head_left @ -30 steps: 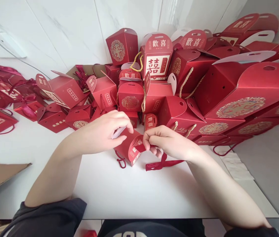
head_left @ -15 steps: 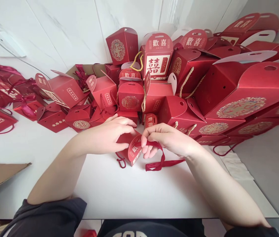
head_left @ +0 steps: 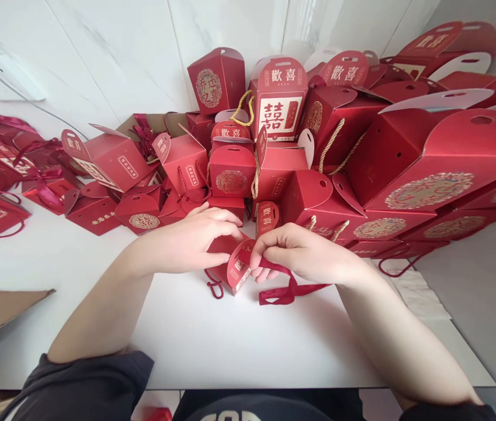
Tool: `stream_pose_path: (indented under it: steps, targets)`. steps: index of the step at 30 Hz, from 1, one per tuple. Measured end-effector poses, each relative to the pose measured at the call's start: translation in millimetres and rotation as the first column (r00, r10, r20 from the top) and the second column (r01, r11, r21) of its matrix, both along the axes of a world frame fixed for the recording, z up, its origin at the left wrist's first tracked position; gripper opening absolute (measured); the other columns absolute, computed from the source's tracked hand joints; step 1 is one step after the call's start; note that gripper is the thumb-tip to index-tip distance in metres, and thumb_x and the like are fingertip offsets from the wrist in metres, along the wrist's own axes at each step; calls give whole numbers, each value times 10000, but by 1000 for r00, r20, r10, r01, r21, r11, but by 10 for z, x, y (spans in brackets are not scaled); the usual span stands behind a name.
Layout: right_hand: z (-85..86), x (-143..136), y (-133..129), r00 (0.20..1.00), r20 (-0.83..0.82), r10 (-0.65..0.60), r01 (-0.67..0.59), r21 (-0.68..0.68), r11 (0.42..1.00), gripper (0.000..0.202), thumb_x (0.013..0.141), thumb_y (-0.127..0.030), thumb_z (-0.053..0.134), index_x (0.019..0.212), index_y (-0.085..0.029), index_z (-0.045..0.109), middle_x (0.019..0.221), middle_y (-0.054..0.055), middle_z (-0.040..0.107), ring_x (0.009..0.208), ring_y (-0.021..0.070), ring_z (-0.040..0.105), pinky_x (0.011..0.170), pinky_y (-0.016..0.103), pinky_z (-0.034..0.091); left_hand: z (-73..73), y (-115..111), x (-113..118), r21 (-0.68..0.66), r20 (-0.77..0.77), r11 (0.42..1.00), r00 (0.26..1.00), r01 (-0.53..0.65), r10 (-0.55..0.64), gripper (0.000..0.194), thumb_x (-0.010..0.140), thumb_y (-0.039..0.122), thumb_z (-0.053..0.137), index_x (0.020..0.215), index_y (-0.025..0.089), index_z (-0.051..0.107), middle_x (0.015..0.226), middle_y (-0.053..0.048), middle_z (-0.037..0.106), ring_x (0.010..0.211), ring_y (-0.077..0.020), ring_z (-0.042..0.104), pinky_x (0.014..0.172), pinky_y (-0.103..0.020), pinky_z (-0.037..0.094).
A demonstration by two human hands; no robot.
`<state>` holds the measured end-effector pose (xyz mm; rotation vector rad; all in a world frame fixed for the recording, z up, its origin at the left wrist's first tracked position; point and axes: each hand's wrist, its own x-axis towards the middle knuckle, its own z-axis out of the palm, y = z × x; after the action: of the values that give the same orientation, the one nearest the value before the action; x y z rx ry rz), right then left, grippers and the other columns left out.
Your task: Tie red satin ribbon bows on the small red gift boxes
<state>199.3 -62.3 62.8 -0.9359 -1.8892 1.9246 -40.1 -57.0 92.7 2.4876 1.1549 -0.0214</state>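
Note:
A small red gift box (head_left: 225,272) with gold lettering on its rounded flap lies on the white table in front of me. My left hand (head_left: 210,237) is wrapped over the box's far left side, thumb on its near edge, and holds it. At the flap, my right hand (head_left: 276,254) pinches a dark red ribbon (head_left: 280,295). The ribbon's loose length hangs below that hand and trails on the table to the right. A twisted red cord (head_left: 215,287) sticks out from the box's left side. Part of the box is hidden under my fingers.
Stacked red gift boxes (head_left: 388,158) stand along the wall and to the right, some with gold rope handles. Ribboned boxes (head_left: 46,190) lie at the left. A piece of brown cardboard (head_left: 2,313) rests at the left front of the white table (head_left: 230,345).
My right hand has shifted slightly down and left against the box flap, drawing the ribbon closer to it. My left hand keeps its hold on the box.

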Motion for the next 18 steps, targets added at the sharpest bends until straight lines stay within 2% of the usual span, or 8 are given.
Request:
stream_pose_path:
  steps: [4,8,11,13,15,18]
  targets:
    - [-36,-21,13,1000,-20,-17,17,8,1000,259,897,-160,435,891,-152,694,926,60,737,877,179,728,848,343,572,7,-7,39,-23,-2,999,1000,-24,23,278,899,388,561,1127,318,704,1414,-19,517,1338,-279,435,1111,-423,365]
    - [-60,-48,20,999,-46,-5,6,8,1000,238,903,-164,453,907,-150,691,950,63,739,885,173,725,852,328,563,19,2,100,-35,9,999,1000,19,-18,251,933,318,500,990,279,741,1362,-25,554,1276,-242,498,1110,-403,363]
    - [-26,-33,1,999,30,19,-24,149,989,253,917,-173,459,939,-177,711,959,45,740,902,179,709,855,325,539,35,25,96,-7,16,999,999,42,-42,277,946,285,470,949,261,746,1327,-25,583,1216,-227,542,1091,-392,385]
    - [17,-7,-27,993,116,-11,-27,321,947,262,924,-176,471,968,-209,726,956,26,735,907,184,688,846,323,515,62,48,50,65,22,998,1000,20,-22,271,943,290,482,938,258,751,1302,-19,606,1158,-222,576,1056,-386,420]
    - [52,8,-59,989,130,-72,3,467,884,261,933,-175,478,981,-230,728,975,23,723,922,187,669,853,324,494,106,70,-19,210,66,976,997,-59,46,265,940,306,495,941,256,755,1272,-20,625,1123,-223,591,1031,-388,445]
    - [45,-42,-83,984,-17,-175,151,589,794,231,952,-194,496,1004,-233,718,1144,52,677,1068,200,629,946,338,463,184,76,-113,415,225,880,964,-229,145,251,936,338,514,965,298,761,1231,-11,640,1161,-238,565,1066,-410,434]
